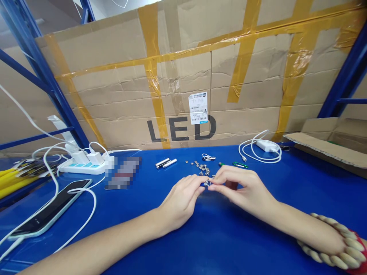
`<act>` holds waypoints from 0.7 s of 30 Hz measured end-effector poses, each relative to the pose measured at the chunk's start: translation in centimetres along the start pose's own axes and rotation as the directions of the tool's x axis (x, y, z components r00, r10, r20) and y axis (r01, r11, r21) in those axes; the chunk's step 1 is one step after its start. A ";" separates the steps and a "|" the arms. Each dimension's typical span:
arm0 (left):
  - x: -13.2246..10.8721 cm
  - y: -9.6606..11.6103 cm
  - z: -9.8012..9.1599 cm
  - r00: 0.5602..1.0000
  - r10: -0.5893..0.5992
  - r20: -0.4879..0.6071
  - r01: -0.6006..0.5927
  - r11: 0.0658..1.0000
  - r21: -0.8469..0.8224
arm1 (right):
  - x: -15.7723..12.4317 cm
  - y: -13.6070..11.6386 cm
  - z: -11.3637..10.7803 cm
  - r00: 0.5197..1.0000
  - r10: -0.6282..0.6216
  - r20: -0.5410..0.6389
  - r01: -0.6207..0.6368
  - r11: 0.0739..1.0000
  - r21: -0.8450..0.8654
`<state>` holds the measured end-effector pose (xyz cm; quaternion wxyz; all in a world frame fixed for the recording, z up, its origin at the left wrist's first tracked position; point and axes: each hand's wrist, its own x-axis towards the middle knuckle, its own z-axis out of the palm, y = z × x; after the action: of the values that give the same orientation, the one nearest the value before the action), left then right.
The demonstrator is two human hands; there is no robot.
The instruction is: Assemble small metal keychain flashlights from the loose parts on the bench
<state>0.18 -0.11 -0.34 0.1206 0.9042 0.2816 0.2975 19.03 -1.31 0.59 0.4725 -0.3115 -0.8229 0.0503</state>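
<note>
My left hand (183,196) is closed, its thumb and fingers pinching a small blue piece with a shiny metal ring (208,183). From the other side, my right hand (246,185) pinches the metal end of that same piece between thumb and forefinger. Most of the piece is covered by fingertips, so its exact kind does not show. Just beyond the fingers lie several small silver button-like discs (203,168). Silver and black metal tubes (166,163) rest to their left. Behind the discs is a silver carabiner (208,157), and to the right a green carabiner (240,165).
A phone (51,210) with white cables and a white power strip (83,166) occupy the left side. At the back right sits a coiled white cable with an adapter (266,145), beside an open cardboard box (323,147). A large taped cardboard sheet (123,99) backs the blue table (183,252).
</note>
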 end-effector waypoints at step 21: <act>-0.2 0.0 -0.2 0.983 -0.081 0.164 0.097 0.991 -0.096 | -0.2 0.6 0.1 0.978 0.131 0.165 -0.138 0.990 0.034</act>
<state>-0.09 -0.22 -0.23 0.2028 0.9042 0.2953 0.2328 19.28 -0.92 0.18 0.4065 -0.3504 -0.8343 0.1259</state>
